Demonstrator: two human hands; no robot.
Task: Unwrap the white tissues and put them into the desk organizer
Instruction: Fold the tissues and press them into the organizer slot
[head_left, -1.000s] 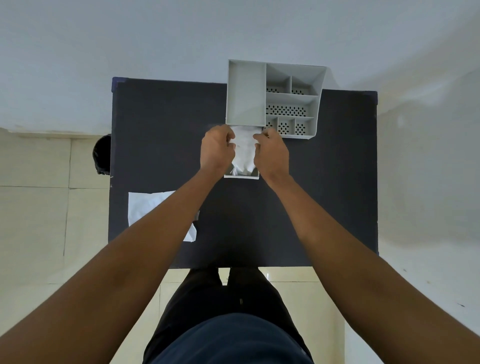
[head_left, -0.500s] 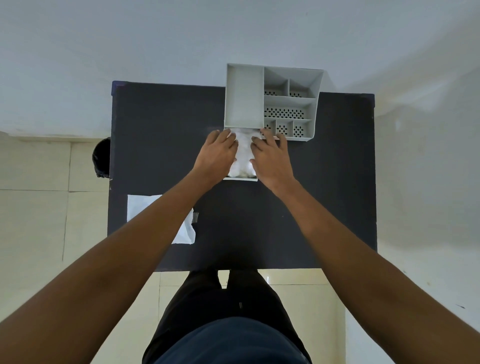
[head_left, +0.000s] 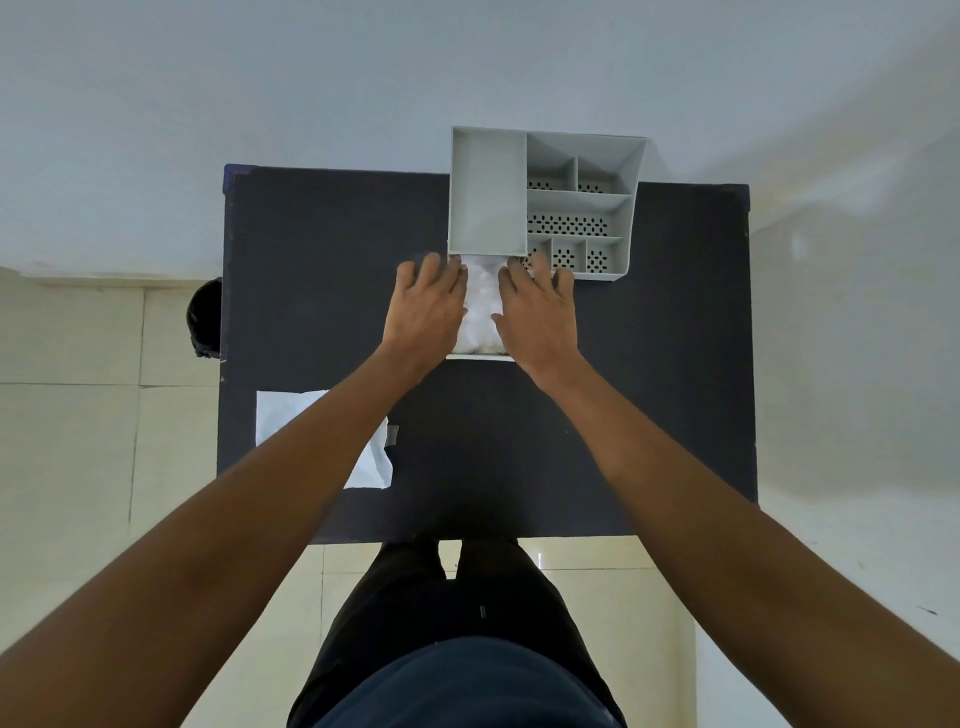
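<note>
A white tissue pack (head_left: 480, 312) lies on the dark table (head_left: 322, 260), its far end touching the front wall of the grey desk organizer (head_left: 488, 197). My left hand (head_left: 426, 306) lies palm down on the pack's left side, fingers stretched out and spread. My right hand (head_left: 537, 312) lies the same way on the pack's right side, its fingertips at the organizer's front edge. Only a strip of the pack shows between the hands. The organizer's big left compartment is empty.
A flat white sheet (head_left: 280, 415) lies near the table's left front, partly under my left forearm. A black object (head_left: 205, 322) sits beside the table's left edge. The organizer stands at the table's far edge against the wall.
Both hands have gone from closed fists gripping the pack's far end to flat, spread palms on its sides. The pack now looks flatter on the table.
</note>
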